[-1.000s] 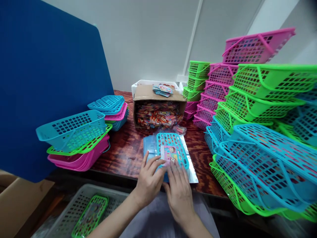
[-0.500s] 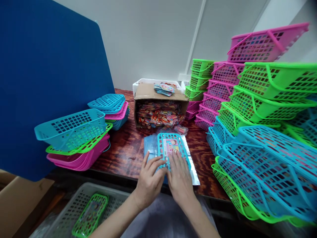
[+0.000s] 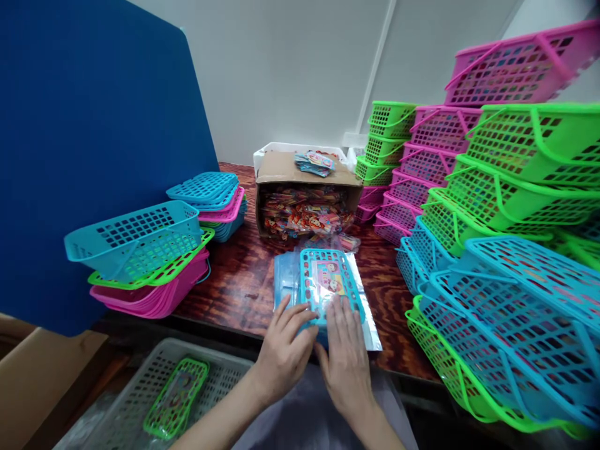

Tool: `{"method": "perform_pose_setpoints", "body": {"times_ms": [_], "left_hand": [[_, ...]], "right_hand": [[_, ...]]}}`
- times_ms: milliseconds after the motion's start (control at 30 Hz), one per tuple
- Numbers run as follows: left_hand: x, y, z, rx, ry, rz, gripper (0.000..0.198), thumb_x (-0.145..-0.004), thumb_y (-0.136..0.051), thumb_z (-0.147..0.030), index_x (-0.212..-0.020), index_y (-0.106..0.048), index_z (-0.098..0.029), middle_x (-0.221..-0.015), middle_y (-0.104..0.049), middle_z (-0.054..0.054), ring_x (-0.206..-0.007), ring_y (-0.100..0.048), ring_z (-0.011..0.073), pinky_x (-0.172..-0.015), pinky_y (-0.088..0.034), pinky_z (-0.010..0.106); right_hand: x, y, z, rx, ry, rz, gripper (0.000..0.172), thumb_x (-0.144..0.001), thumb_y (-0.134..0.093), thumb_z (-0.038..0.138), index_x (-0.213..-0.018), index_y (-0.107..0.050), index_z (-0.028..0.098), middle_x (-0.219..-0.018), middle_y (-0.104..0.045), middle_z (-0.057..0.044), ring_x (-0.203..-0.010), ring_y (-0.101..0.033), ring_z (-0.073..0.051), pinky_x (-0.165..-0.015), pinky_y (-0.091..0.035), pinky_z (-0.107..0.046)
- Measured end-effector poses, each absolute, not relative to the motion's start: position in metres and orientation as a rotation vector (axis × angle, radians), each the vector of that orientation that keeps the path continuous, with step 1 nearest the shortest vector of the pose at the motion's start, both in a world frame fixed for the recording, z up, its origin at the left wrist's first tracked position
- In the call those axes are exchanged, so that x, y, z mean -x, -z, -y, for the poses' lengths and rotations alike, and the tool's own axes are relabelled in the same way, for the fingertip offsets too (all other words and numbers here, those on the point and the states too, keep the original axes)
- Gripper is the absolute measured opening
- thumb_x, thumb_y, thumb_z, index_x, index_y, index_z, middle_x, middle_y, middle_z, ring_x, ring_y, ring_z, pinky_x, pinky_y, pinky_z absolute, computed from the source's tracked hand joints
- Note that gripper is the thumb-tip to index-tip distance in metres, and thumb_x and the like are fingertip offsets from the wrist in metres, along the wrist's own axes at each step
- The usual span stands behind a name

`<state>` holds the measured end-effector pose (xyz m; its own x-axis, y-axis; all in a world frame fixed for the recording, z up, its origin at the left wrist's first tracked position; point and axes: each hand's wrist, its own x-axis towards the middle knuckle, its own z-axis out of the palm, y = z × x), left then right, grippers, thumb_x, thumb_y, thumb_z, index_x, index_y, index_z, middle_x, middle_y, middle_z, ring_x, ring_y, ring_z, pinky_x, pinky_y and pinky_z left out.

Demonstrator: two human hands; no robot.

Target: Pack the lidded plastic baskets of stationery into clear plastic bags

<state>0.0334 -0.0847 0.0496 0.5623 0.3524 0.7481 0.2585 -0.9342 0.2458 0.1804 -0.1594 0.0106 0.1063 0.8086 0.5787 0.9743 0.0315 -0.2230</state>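
A blue plastic lattice basket lies at the table's front edge, its openwork face up, with a cartoon picture card showing on it. Beneath it are clear and silvery plastic bags. My right hand rests flat on the near right part of the basket, fingers stretched and close together. At the near left corner is my left hand, its fingers spread and bent over the basket's edge. The left thumb is partly hidden, and I cannot tell whether it touches the bag.
Behind stands an open cardboard box of small wrapped packets. Filled pink, green and blue baskets are stacked on the right. Nested baskets stand on the left beside a blue panel. Below is a grey crate holding a green basket.
My right hand has slid toward me on the basket, uncovering more of the picture card. My left hand has shifted slightly nearer the edge. The camera view has moved a little.
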Motion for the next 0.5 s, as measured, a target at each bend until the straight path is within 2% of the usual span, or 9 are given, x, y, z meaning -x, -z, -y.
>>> {"method": "perform_pose_setpoints", "body": {"times_ms": [133, 200, 267, 367, 433, 500], "left_hand": [[-0.025, -0.051, 0.087, -2.682, -1.15, -0.512, 0.016, -0.09, -0.054, -0.012, -0.102, -0.063, -0.018, -0.114, -0.068, 0.009, -0.12, -0.057, 0.024, -0.118, -0.027, 0.053], [-0.02, -0.054, 0.085, -2.592, -1.061, -0.525, 0.022, -0.09, -0.059, -0.021, -0.112, -0.062, -0.019, -0.12, -0.066, 0.01, -0.121, -0.056, 0.0258, -0.118, -0.026, 0.053], [-0.02, -0.054, 0.076, -2.371, -1.081, -0.662, 0.031, -0.091, -0.058, -0.028, -0.121, -0.058, -0.021, -0.126, -0.063, 0.011, -0.123, -0.055, 0.0264, -0.115, -0.031, 0.05], [-0.031, -0.049, 0.05, -1.833, -1.12, -1.044, 0.034, -0.096, -0.049, -0.037, -0.125, -0.054, -0.021, -0.129, -0.06, 0.013, -0.12, -0.056, 0.0253, -0.103, -0.043, 0.041], [-0.042, -0.045, 0.028, -1.525, -0.944, -1.199, 0.042, -0.095, -0.048, -0.046, -0.127, -0.052, -0.019, -0.132, -0.058, 0.014, -0.115, -0.058, 0.025, -0.092, -0.048, 0.036], [-0.053, -0.043, 0.009, -1.371, -0.732, -1.248, 0.051, -0.091, -0.05, -0.056, -0.125, -0.053, -0.018, -0.13, -0.059, 0.015, -0.107, -0.061, 0.0256, -0.078, -0.051, 0.031]], "right_hand": [[-0.188, 0.003, 0.202, 1.693, 0.424, 1.813, 0.067, -0.091, -0.042, 0.01, -0.155, -0.023, 0.014, -0.153, -0.041, -0.016, -0.142, -0.035, -0.033, -0.109, -0.039, -0.053], [-0.198, -0.001, 0.227, 1.55, 0.394, 1.881, 0.067, -0.086, -0.04, 0.004, -0.151, -0.035, 0.017, -0.14, -0.056, -0.012, -0.132, -0.049, -0.028, -0.102, -0.046, -0.043], [-0.213, -0.013, 0.241, 1.511, 0.309, 1.785, 0.061, -0.085, -0.044, 0.004, -0.143, -0.049, 0.022, -0.124, -0.066, -0.009, -0.118, -0.06, -0.023, -0.095, -0.049, -0.036], [-0.245, -0.035, 0.225, 1.695, 0.107, 1.238, 0.04, -0.091, -0.051, 0.021, -0.13, -0.058, 0.022, -0.118, -0.067, -0.011, -0.111, -0.061, -0.026, -0.094, -0.048, -0.041], [-0.267, -0.043, 0.193, 1.782, -0.177, 0.901, 0.046, -0.092, -0.053, 0.042, -0.132, -0.055, 0.019, -0.122, -0.066, -0.012, -0.113, -0.061, -0.028, -0.095, -0.048, -0.043], [-0.286, -0.042, 0.159, 1.752, -0.567, 0.703, 0.057, -0.084, -0.059, 0.055, -0.128, -0.057, 0.019, -0.121, -0.068, -0.013, -0.112, -0.063, -0.029, -0.089, -0.052, -0.04]]}}
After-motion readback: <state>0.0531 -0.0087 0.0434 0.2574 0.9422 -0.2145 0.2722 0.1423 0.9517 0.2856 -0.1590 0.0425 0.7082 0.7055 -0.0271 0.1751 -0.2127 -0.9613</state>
